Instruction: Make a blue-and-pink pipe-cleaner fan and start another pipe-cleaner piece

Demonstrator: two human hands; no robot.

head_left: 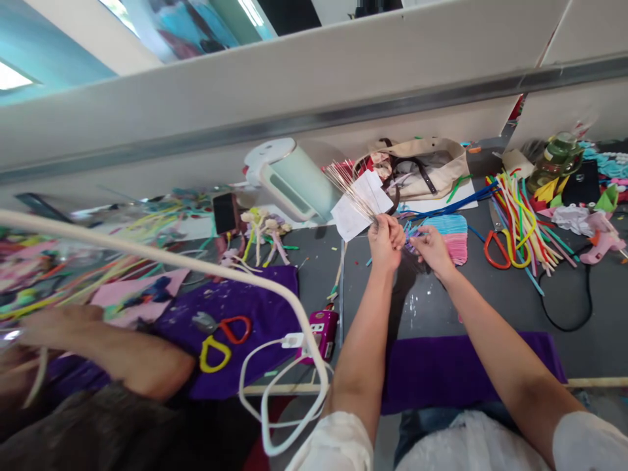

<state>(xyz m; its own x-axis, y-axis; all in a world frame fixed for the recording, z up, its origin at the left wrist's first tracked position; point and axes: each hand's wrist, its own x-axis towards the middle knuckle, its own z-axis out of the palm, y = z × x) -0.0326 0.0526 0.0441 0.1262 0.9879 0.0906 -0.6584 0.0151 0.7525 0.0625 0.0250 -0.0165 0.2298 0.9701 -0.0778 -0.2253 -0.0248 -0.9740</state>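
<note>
My left hand [386,242] is closed around a bundle of thin wires [350,190], whose long ends fan out up and to the left. Close beside it, my right hand [434,250] has its fingers pinched at a small purple and blue piece [411,234] between the two hands. The exact shape of that piece is too small to tell. Just beyond my right hand lies a flat stack of blue and pink strips [457,239]. White paper [360,206] lies behind the wires.
A pale green pitcher [304,183] and a beige bag [441,167] stand at the back. Colourful pipe cleaners [530,222], scissors [507,248] and a pink glue gun [601,239] lie right. Left are a purple power strip [321,333], a white cable [275,281] and another person's arm [122,353].
</note>
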